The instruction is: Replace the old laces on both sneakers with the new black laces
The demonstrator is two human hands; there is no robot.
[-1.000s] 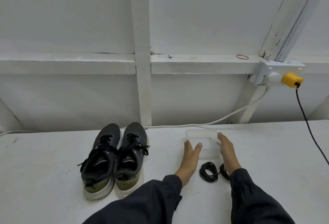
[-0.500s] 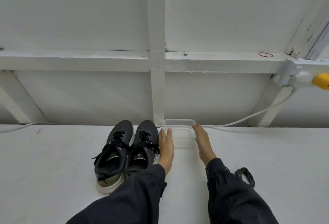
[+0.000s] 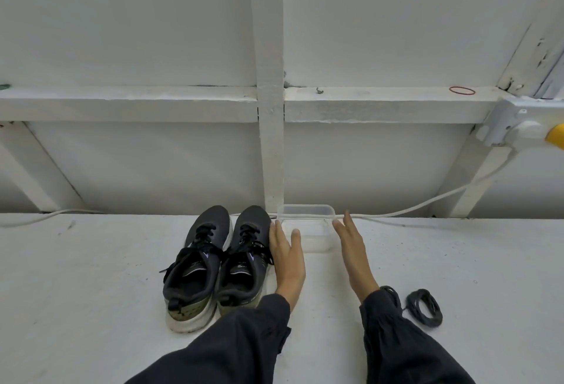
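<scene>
1. Flanking the clear plastic container (image 3: 308, 215), both hands lie with fingers straight and spread slightly. Neither hand holds anything.
2. Left hand (image 3: 288, 258): it lies palm down on the white surface (image 3: 91, 292), between the sneakers (image 3: 198, 264) and the container's left wall. The thumb tip is at that wall.
3. Right hand (image 3: 354, 252): it extends along the container's right wall, with the fingertips near the far corner. Whether they touch the wall cannot be told.
4. Container: it is upright with an open top, set against the base of the white framed wall, just right of the vertical post (image 3: 270, 139).
5. Sneakers: the dark pair stands side by side and touching, toes toward the wall, immediately left of the left hand. The old laces (image 3: 201, 237) are black and threaded in both shoes.
6. New black laces (image 3: 424, 307): one coil lies on the surface just right of the right sleeve (image 3: 396, 338), well apart from the sneakers. A second coil (image 3: 389, 290) is partly hidden by that sleeve.
7. Surroundings: a white cable (image 3: 427, 205) runs along the back edge behind the container. A red rubber band (image 3: 462, 90) lies on the ledge.
</scene>
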